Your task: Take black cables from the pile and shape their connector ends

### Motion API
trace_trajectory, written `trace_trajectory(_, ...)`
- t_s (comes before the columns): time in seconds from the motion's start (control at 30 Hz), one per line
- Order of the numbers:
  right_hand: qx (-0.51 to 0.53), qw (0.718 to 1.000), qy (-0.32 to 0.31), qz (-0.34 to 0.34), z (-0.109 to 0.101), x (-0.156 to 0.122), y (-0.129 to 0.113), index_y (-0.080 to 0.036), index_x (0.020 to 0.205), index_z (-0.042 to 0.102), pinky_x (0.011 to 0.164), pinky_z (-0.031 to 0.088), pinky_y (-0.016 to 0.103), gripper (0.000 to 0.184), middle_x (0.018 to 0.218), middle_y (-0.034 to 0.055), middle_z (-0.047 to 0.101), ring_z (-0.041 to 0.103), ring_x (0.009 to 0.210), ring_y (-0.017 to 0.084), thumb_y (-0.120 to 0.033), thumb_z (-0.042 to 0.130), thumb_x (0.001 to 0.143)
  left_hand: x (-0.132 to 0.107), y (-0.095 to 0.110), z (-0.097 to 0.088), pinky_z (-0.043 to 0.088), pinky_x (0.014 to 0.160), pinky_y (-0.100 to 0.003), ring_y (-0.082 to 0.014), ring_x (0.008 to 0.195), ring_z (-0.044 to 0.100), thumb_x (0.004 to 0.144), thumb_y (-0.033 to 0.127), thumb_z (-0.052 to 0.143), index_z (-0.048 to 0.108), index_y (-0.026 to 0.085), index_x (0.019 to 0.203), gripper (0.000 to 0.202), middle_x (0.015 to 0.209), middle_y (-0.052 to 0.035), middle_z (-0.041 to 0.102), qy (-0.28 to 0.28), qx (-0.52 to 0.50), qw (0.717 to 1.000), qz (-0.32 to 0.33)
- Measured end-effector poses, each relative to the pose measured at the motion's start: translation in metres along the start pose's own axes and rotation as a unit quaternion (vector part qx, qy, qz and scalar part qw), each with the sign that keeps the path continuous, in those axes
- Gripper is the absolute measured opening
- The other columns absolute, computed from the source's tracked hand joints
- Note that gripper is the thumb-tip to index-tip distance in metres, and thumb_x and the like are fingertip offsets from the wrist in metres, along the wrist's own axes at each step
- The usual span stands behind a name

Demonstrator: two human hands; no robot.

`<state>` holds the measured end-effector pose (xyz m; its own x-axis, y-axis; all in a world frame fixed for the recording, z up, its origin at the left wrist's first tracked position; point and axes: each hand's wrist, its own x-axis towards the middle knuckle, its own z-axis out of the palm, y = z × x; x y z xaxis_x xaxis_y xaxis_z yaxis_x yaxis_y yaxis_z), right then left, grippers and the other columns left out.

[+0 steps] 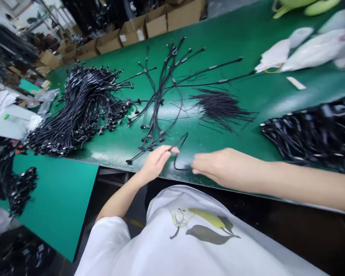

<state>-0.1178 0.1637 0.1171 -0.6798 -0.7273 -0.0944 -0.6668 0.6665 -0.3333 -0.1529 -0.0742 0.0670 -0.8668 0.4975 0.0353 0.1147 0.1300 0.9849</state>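
Observation:
My left hand (156, 161) is at the near edge of the green table (247, 34), fingers pinched on a thin black cable (180, 147) that loops between both hands. My right hand (218, 166) reaches in from the right, fingers closed at the cable's other end near the table edge. Just beyond my hands lies a loose bunch of black cables with connectors (161, 88). A fan of thin black ties (220, 107) lies to the right of that bunch.
A big heap of black cables (80, 107) fills the table's left side. Another dark pile (316, 130) sits at the right. White plastic bags (304, 50) lie far right. Cardboard boxes (149, 25) line the far edge. A lower green table (57, 199) with more cables stands at left.

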Motion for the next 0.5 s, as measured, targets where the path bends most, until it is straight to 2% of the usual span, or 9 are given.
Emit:
trace_trajectory(0.07, -0.016, 0.998, 0.057, 0.037, -0.019, 0.017, 0.001, -0.019, 0.083, 0.062, 0.053, 0.029, 0.026, 0.023, 0.080, 0.0039, 0.064, 0.057, 0.065, 0.015, -0.027, 0.045, 0.097, -0.005, 0.004, 0.011, 0.048, 0.074, -0.028, -0.0126, 0.070, 0.057, 0.094, 0.044, 0.050, 0.065, 0.017, 0.101, 0.032, 0.070, -0.0014, 0.059, -0.082, -0.049, 0.995, -0.031)
trace_trajectory(0.1, -0.014, 0.995, 0.080, 0.054, -0.027, 0.022, 0.008, -0.019, 0.084, 0.062, 0.054, 0.029, 0.025, 0.024, 0.082, 0.0040, 0.065, 0.057, 0.068, 0.016, -0.032, 0.046, 0.097, -0.007, 0.006, 0.012, 0.046, 0.062, -0.025, -0.0096, 0.057, 0.049, 0.093, 0.045, 0.051, 0.064, 0.016, 0.100, 0.033, 0.061, 0.0023, 0.051, -0.107, -0.097, 0.988, -0.059)
trace_trajectory(0.13, -0.006, 0.994, 0.092, 0.061, -0.032, 0.024, 0.019, -0.018, 0.084, 0.062, 0.057, 0.031, 0.025, 0.026, 0.083, 0.0039, 0.065, 0.057, 0.070, 0.016, -0.036, 0.048, 0.097, -0.009, 0.008, 0.010, 0.040, 0.052, -0.021, -0.0071, 0.048, 0.039, 0.091, 0.047, 0.054, 0.063, 0.015, 0.098, 0.033, 0.055, 0.0054, 0.042, -0.121, -0.153, 0.977, -0.089)
trace_trajectory(0.2, 0.030, 0.994, 0.094, 0.054, -0.032, 0.022, 0.043, -0.019, 0.087, 0.063, 0.061, 0.035, 0.026, 0.026, 0.085, 0.0033, 0.065, 0.058, 0.074, 0.017, -0.040, 0.051, 0.096, -0.010, 0.011, 0.000, 0.026, 0.039, -0.016, -0.0045, 0.041, 0.021, 0.087, 0.046, 0.060, 0.062, 0.015, 0.090, 0.032, 0.050, 0.0093, 0.027, -0.111, -0.269, 0.947, -0.135)
trace_trajectory(0.27, 0.087, 0.991, 0.093, 0.047, -0.022, 0.013, 0.069, -0.021, 0.091, 0.064, 0.065, 0.039, 0.027, 0.027, 0.087, 0.0031, 0.067, 0.060, 0.076, 0.018, -0.041, 0.048, 0.096, -0.011, 0.014, -0.016, 0.018, 0.034, -0.014, -0.0044, 0.039, 0.011, 0.088, 0.041, 0.061, 0.062, 0.015, 0.085, 0.026, 0.050, 0.0104, 0.016, -0.053, -0.360, 0.918, -0.157)
trace_trajectory(0.37, 0.154, 0.976, 0.133, 0.081, 0.000, -0.004, 0.100, -0.023, 0.098, 0.067, 0.072, 0.044, 0.031, 0.035, 0.095, 0.0040, 0.070, 0.063, 0.082, 0.020, -0.048, 0.042, 0.097, -0.014, 0.019, -0.042, 0.016, 0.030, -0.011, -0.0061, 0.038, 0.007, 0.095, 0.032, 0.049, 0.063, 0.017, 0.089, 0.022, 0.050, 0.0089, 0.010, 0.083, -0.423, 0.890, -0.148)
trace_trajectory(0.43, 0.150, 0.963, 0.193, 0.116, 0.012, -0.016, 0.112, -0.024, 0.101, 0.067, 0.075, 0.046, 0.033, 0.043, 0.099, 0.0054, 0.071, 0.065, 0.087, 0.022, -0.056, 0.039, 0.095, -0.016, 0.021, -0.056, 0.018, 0.030, -0.011, -0.0066, 0.037, 0.011, 0.099, 0.031, 0.042, 0.064, 0.019, 0.096, 0.025, 0.049, 0.0080, 0.013, 0.152, -0.425, 0.885, -0.115)
trace_trajectory(0.5, 0.108, 0.953, 0.247, 0.138, 0.022, -0.025, 0.110, -0.022, 0.104, 0.067, 0.075, 0.046, 0.035, 0.048, 0.099, 0.0072, 0.071, 0.065, 0.089, 0.023, -0.058, 0.036, 0.095, -0.016, 0.022, -0.065, 0.022, 0.031, -0.010, -0.0059, 0.037, 0.018, 0.099, 0.031, 0.043, 0.064, 0.020, 0.104, 0.024, 0.050, 0.0076, 0.023, 0.188, -0.414, 0.888, -0.076)
